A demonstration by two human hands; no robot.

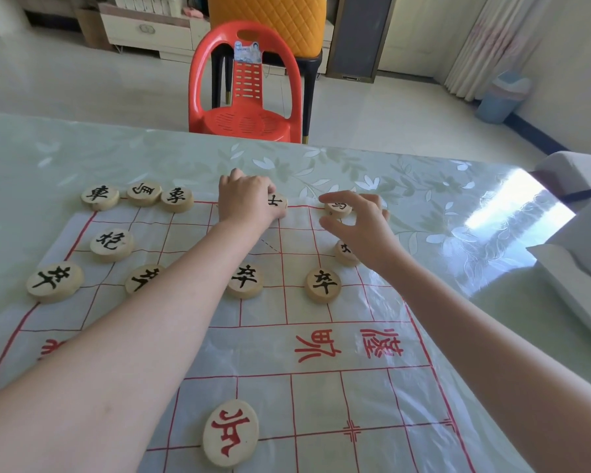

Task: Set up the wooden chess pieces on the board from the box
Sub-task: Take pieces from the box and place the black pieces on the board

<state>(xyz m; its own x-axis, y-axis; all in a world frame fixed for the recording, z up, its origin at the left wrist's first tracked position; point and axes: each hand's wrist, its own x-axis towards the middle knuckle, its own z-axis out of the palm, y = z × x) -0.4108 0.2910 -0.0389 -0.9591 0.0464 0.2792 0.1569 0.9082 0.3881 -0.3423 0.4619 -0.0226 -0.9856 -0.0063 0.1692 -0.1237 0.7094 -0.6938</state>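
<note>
**Both arms out over a half-set board**

Forearms fill the lower frame, both stretched towards the far edge of the board (321,387), a thin sheet printed with a red grid. On that far line the left hand (246,199) lies knuckles-up, its fingers curled down against a black-marked disc (277,201) that peeks out at its right side. Whether it pinches the disc or only rests on it cannot be told. Just beside it the right hand (359,223) hovers with fingers spread and bent in a loose claw round a second disc (337,208), not closed on it. A third disc (345,252) sits half hidden under the right wrist.

Left of the left hand, a row of three discs (99,197) (144,192) (177,199) runs along the far edge, with a lone disc (111,244) one line nearer. Four soldier discs (54,282) (144,278) (244,280) (322,285) cross a nearer line, the second partly covered by the left forearm. One red-marked disc (231,433) lies alone between the forearms, closest of all.

Under the board, the table (423,186) has a glossy clear cover over a pale leaf print, with glare at the right. A white carton (574,288) sits at the right edge, well apart from both hands. Beyond the table are a pale floor, a yellow quilted chair (270,18), a red plastic chair (246,97) near the table's far edge, curtains (485,39) and a blue bin (498,97).
</note>
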